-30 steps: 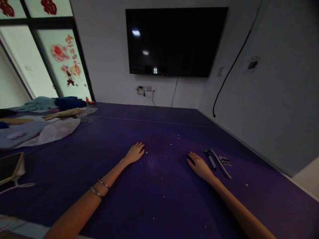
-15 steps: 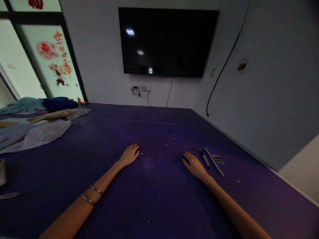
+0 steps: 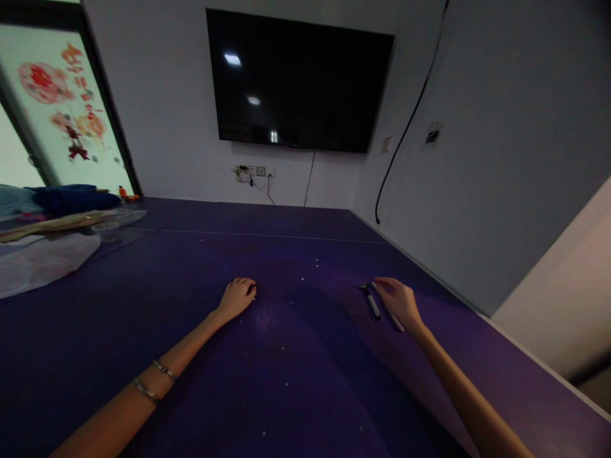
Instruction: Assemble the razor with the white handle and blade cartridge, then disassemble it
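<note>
My left hand rests palm down on the purple tabletop, its fingers loosely bent and nothing visible in it. Over on the right, my right hand has its thumb and fingers closed at the upper end of a slim, curved white strip. The hand covers the strip's middle; its lower end lies near the table surface. Just left of the strip is a grey-and-black pen-like tool, with a thin dark piece at its top.
Clear plastic sheeting and folded blue cloth lie on the left, with a small orange object beyond. A television hangs on the far wall. A black cable runs down the right wall. Small white scraps dot the table.
My right hand has moved from flat on the table, left of the tool, over to the white strip and closed there. My left fingers have curled slightly. The view has turned right.
</note>
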Action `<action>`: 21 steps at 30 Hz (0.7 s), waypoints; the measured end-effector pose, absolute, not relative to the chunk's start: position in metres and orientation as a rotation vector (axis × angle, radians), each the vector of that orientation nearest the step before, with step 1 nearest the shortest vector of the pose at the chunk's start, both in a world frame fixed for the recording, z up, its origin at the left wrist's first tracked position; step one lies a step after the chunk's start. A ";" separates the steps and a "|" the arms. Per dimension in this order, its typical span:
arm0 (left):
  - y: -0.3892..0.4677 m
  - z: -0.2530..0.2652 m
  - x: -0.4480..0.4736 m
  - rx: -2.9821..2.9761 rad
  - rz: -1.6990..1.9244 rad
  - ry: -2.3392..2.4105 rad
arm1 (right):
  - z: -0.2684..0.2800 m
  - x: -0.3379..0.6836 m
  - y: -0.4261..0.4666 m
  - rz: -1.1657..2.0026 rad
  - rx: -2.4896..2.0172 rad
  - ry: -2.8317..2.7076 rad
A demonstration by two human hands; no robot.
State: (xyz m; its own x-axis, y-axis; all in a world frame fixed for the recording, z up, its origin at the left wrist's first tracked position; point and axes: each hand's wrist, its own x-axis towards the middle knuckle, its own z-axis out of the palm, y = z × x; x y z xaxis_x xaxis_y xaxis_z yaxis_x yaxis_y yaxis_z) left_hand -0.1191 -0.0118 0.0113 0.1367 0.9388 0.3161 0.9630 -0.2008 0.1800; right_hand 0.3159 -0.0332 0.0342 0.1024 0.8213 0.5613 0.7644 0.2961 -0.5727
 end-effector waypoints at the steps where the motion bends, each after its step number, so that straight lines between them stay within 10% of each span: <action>1: -0.012 0.018 -0.107 -2.323 -0.578 -1.940 | 0.035 0.326 -0.035 0.107 -1.501 -1.621; 21: -0.015 0.047 0.185 -2.872 -0.289 -1.794 | 0.000 0.375 -0.058 0.131 -1.806 -1.488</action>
